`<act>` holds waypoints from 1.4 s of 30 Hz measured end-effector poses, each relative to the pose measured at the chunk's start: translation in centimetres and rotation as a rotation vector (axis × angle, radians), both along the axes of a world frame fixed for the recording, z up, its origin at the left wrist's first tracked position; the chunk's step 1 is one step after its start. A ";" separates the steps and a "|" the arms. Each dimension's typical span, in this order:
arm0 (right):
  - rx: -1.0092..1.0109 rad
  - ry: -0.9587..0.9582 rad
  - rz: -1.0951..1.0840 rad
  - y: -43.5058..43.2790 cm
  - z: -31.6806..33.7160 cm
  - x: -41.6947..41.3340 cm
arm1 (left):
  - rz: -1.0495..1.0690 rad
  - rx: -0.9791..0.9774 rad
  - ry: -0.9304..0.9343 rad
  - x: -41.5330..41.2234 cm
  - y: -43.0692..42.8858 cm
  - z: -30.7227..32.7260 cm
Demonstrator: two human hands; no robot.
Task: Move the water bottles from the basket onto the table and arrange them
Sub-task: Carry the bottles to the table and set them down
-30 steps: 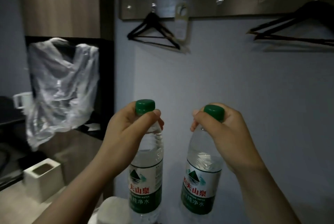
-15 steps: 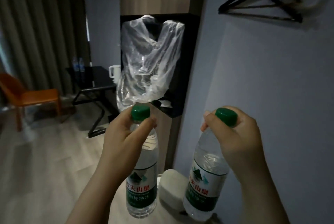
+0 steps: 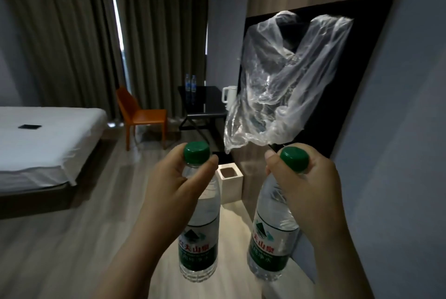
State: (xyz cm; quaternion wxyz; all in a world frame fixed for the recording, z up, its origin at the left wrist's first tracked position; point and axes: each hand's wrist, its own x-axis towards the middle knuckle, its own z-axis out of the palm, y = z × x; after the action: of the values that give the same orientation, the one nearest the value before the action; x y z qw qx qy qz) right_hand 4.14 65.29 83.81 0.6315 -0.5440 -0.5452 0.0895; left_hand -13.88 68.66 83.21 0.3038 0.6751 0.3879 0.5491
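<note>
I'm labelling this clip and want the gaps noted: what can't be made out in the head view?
Head view:
Necks of the left bottle and right bottle: covered by the left hand and right hand.
Labels of two far bottles on the black table: too small.
Dark flat item on the bed: too small to identify.
White kettle: partly behind the plastic bag.

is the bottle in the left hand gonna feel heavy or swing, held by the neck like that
The left bottle looks full, so it is probably heavy for its size. The left hand grips only the neck below the green cap, so it may swing, though the cap should stop it slipping. Tall and narrow, it would likely tip if nudged.
</note>
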 end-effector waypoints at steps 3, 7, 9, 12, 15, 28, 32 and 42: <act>-0.012 -0.015 0.032 3.2 -0.5 0.4 | 0.040 0.000 0.007 0.3 2.0 -0.3; -0.043 -0.030 0.095 7.9 -1.3 -0.1 | 0.093 -0.024 0.009 -0.1 5.5 -0.9; -0.054 -0.025 0.121 10.6 -1.8 -0.7 | 0.110 -0.036 0.012 -0.8 7.7 -1.2; -0.084 -0.021 0.141 15.0 -2.5 -2.0 | 0.135 -0.043 0.006 -2.2 11.6 -1.7; -0.115 -0.021 0.177 19.5 -2.6 -4.0 | 0.143 -0.030 0.002 -4.1 16.0 -1.8; -0.142 0.006 0.207 37.6 -1.9 -13.8 | 0.213 0.000 0.066 -13.5 34.5 -1.4; -0.171 0.009 0.213 42.9 -2.4 -14.9 | 0.221 -0.009 0.077 -14.4 39.5 -1.9; -0.152 0.052 0.313 59.3 -2.9 -13.8 | 0.270 0.004 0.093 -13.3 55.0 -2.1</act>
State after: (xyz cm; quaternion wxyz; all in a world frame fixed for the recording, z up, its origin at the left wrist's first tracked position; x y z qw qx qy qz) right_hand -9.66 124.62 80.91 0.5808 -0.4962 -0.5983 0.2419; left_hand -27.14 123.62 81.13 0.2076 0.6420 0.4877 0.5540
